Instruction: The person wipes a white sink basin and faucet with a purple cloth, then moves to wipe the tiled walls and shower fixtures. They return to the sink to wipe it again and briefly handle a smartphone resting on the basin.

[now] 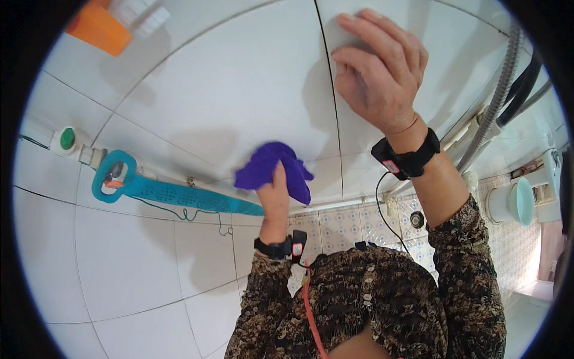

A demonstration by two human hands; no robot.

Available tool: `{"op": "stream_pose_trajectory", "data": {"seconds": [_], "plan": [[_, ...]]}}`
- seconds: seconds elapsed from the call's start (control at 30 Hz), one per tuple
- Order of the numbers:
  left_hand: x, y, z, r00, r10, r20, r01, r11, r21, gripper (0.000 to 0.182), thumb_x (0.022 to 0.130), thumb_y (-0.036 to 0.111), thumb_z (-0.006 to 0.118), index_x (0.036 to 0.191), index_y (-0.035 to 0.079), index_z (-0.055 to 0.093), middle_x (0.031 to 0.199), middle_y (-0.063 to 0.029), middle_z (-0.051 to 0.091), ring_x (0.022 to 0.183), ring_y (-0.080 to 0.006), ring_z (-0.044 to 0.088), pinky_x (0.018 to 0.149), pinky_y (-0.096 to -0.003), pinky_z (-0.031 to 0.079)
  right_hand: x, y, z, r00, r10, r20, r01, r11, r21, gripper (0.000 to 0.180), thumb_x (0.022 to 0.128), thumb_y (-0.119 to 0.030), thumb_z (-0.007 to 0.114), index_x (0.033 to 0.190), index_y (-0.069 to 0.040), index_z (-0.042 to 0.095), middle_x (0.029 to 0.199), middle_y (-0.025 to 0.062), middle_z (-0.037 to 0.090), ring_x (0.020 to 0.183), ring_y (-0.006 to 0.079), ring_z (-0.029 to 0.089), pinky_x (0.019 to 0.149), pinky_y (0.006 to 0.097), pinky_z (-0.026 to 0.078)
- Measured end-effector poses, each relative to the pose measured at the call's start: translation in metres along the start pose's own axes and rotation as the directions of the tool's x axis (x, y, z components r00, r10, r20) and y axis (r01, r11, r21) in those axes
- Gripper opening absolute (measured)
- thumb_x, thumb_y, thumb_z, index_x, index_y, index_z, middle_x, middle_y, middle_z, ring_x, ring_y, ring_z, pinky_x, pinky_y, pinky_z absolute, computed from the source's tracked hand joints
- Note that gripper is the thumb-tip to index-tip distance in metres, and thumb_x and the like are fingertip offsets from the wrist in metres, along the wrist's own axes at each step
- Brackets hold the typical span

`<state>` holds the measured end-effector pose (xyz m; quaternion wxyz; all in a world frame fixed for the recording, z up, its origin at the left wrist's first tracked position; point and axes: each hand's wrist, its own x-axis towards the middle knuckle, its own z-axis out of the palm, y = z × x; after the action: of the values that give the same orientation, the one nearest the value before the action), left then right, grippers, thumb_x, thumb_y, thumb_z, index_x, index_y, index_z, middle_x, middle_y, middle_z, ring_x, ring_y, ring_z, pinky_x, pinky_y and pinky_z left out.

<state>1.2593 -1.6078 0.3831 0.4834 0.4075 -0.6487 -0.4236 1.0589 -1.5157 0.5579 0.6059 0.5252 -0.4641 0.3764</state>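
Note:
A crumpled purple cloth is gripped in my left hand, with the thumb lying over it. The cloth is in front of the white tiled wall; whether it touches the tiles I cannot tell. Higher up and to the right, my right hand is at the same wall, its fingers loosely bent and apart. Nothing shows in that hand, though its palm is partly hidden. Left of the cloth hangs a teal bath scrubbing strap with a loop handle, its far end passing behind my left wrist.
An orange cup is at upper left. A pipe valve with a green cap sits by the strap's loop. Along the right run a flexible metal hose and pipes. A mint-coloured basin and a floor drain lie lower right.

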Motion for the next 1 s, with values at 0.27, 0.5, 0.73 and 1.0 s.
{"op": "stream_pose_trajectory", "data": {"seconds": [0.27, 0.5, 0.73, 1.0], "plan": [[0.038, 0.09, -0.043, 0.771, 0.447, -0.453, -0.496, 0.868, 0.013, 0.034, 0.1, 0.026, 0.06, 0.115, -0.004, 0.065, 0.106, -0.0113, 0.069, 0.085, -0.0176, 0.062, 0.081, -0.0313, 0.051, 0.001, 0.0, 0.003, 0.998, 0.049, -0.028, -0.047, 0.997, 0.06, 0.008, 0.078, -0.013, 0.066, 0.082, -0.02, 0.064, 0.118, -0.0042, 0.069, 0.115, 0.0176, 0.062, 0.097, 0.0336, 0.04], [0.047, 0.151, 0.033, 0.296, 0.955, -0.018, -0.845, 0.27, 0.462, 0.066, 0.092, 0.039, 0.063, 0.14, -0.004, 0.048, 0.147, -0.0271, 0.04, 0.132, -0.0487, 0.039, 0.112, -0.058, 0.028, 0.011, -0.003, -0.006, 0.996, 0.086, 0.024, -0.089, 0.978, 0.191, 0.013, 0.079, -0.015, 0.066, 0.092, -0.016, 0.068, 0.118, 0.0006, 0.069, 0.117, 0.0216, 0.061, 0.099, 0.0362, 0.039], [0.077, 0.211, 0.038, 0.214, 0.976, -0.049, -0.917, 0.218, 0.335, 0.056, 0.085, 0.02, 0.062, 0.137, -0.001, 0.053, 0.142, -0.0201, 0.049, 0.135, -0.0511, 0.04, 0.11, -0.0549, 0.033, -0.001, 0.006, 0.0, 0.996, 0.082, -0.025, -0.071, 0.952, 0.299, 0.024, 0.088, -0.019, 0.06, 0.107, -0.005, 0.065, 0.117, 0.0152, 0.067, 0.113, 0.0358, 0.061, 0.098, 0.0451, 0.044], [0.043, 0.137, 0.048, 0.357, 0.93, 0.092, -0.914, 0.327, 0.243, 0.044, 0.082, 0.008, 0.058, 0.126, 0.004, 0.061, 0.139, -0.0111, 0.052, 0.14, -0.034, 0.04, 0.107, -0.0486, 0.037, -0.003, 0.007, 0.002, 1.0, 0.029, 0.004, -0.029, 0.974, 0.224, 0.016, 0.099, -0.02, 0.054, 0.101, -0.005, 0.061, 0.113, 0.0122, 0.068, 0.114, 0.0335, 0.061, 0.099, 0.0422, 0.044]]}}
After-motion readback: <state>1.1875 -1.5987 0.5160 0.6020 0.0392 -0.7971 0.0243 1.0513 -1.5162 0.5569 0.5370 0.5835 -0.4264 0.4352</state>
